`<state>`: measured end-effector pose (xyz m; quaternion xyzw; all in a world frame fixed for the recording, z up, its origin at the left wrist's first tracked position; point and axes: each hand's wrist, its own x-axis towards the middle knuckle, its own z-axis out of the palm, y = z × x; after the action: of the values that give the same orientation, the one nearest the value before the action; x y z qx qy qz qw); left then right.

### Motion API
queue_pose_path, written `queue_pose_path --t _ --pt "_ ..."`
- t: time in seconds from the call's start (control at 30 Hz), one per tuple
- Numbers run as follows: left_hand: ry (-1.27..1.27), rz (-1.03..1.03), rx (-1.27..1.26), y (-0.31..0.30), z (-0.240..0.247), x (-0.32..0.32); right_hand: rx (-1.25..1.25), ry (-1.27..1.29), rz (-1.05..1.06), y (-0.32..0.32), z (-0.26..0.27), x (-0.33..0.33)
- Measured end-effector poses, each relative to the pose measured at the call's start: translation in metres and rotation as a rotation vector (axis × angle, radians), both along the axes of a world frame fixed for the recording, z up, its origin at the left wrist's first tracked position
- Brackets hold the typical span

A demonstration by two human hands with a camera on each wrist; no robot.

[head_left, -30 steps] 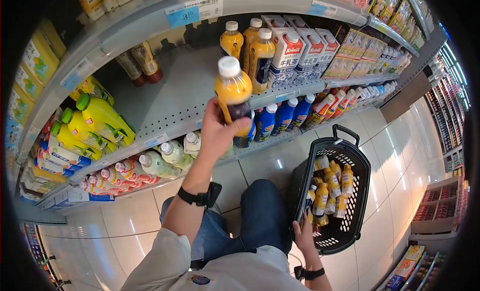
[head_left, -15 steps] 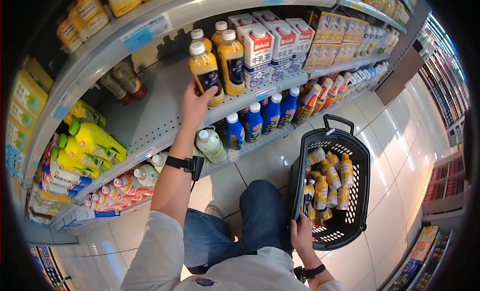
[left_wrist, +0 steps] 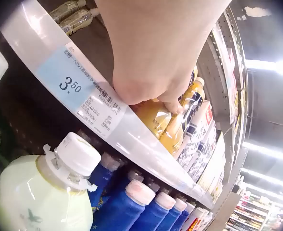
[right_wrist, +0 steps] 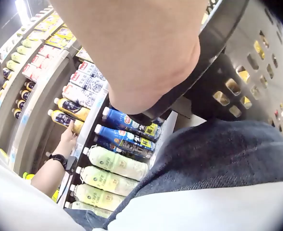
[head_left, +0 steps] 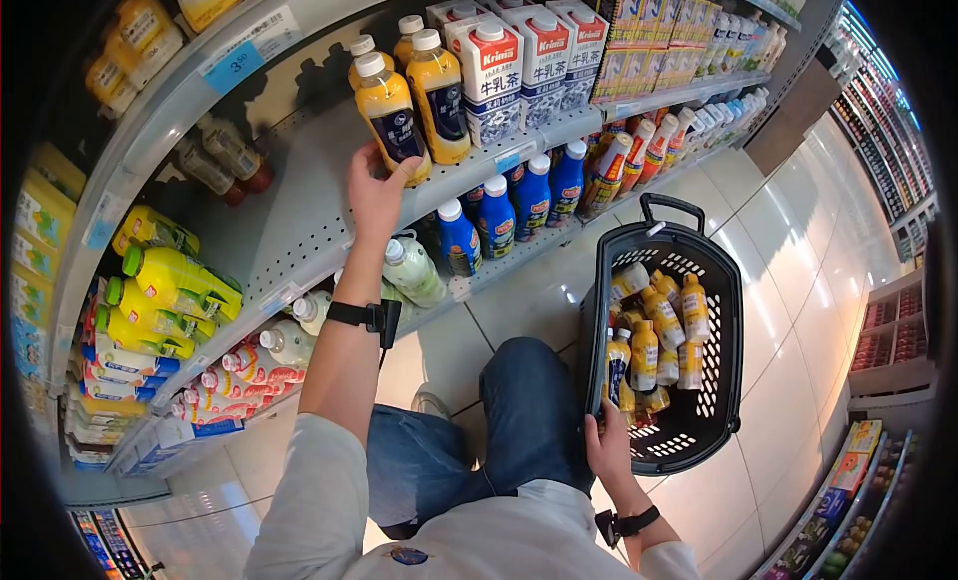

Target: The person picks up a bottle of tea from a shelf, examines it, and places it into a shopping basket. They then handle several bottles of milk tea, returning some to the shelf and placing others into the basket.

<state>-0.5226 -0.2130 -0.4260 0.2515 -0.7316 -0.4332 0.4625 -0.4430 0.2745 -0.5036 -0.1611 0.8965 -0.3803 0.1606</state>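
My left hand (head_left: 377,189) grips the lower part of a yellow drink bottle (head_left: 389,109) with a white cap and dark label. The bottle stands upright at the front edge of the middle shelf (head_left: 299,206), beside a matching bottle (head_left: 439,99). In the left wrist view the back of the left hand (left_wrist: 146,67) covers most of that bottle. Down at the right, my right hand (head_left: 611,448) grips the near-left rim of a black shopping basket (head_left: 599,300). Several yellow bottles (head_left: 661,315) lie inside it, along with dark-labelled ones (head_left: 617,360).
White milk tea cartons (head_left: 494,71) stand right of the yellow bottles. Blue bottles (head_left: 497,219) and pale green bottles (head_left: 414,271) line the lower shelf. Yellow jugs (head_left: 180,281) sit at the left. A price rail (head_left: 239,66) runs above the middle shelf. Tiled floor (head_left: 529,300) lies below.
The left hand has brought the yellow bottle from in front of the shelf down onto its front edge, next to the matching bottles. The right hand stays at the basket rim.
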Motion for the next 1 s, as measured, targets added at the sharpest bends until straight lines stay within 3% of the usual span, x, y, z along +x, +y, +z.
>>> queue_pose_path --t 0.13,0.3,0.33,0.4,0.5,0.57,0.6,0.63,0.7,0.73,0.83,0.87,0.97,1.0 --pt "0.020 -0.003 0.031 0.004 0.004 -0.004 0.001 0.055 0.025 0.007 -0.016 0.002" --pt "0.077 -0.025 0.069 0.000 -0.007 -0.008 -0.010 -0.060 0.035 0.012 -0.024 -0.004" --pt "-0.037 -0.057 0.098 0.005 0.004 -0.002 -0.019 -0.043 0.044 0.010 -0.015 -0.011" --pt "-0.020 -0.063 0.069 0.005 0.000 -0.002 0.109 -0.166 0.154 0.020 0.010 -0.031" --pt "-0.040 -0.073 0.013 0.009 -0.005 0.007 0.290 0.012 0.052 0.046 0.010 -0.086" --pt "-0.016 0.145 -0.158 0.024 -0.008 0.019 0.281 0.038 -0.044 0.066 0.006 -0.128" --pt "0.012 0.122 -0.167 0.033 -0.007 0.027 0.241 0.291 -0.025 0.086 -0.023 -0.146" --pt "0.035 0.095 -0.163 0.045 -0.005 0.035 0.316 0.143 -0.141 0.080 0.000 -0.152" --pt "0.177 -0.009 -0.097 0.076 -0.002 0.046 0.383 0.201 -0.196 0.100 -0.042 -0.187" --pt "0.161 -0.039 -0.069 0.094 -0.002 0.052 0.355 0.106 -0.247 0.103 -0.054 -0.192" --pt "-0.012 -0.315 0.236 0.121 -0.003 0.080 0.227 0.018 -0.243 0.101 -0.085 -0.194" --pt "-0.017 -0.389 0.280 0.131 -0.009 0.083 0.418 0.063 -0.303 0.095 -0.089 -0.191" --pt "-0.176 -0.407 0.361 0.145 -0.024 0.090 0.508 0.234 -0.256 0.097 -0.120 -0.188" --pt "-0.333 -0.503 0.328 0.150 -0.017 0.093 0.601 0.281 -0.266 0.091 -0.115 -0.184"
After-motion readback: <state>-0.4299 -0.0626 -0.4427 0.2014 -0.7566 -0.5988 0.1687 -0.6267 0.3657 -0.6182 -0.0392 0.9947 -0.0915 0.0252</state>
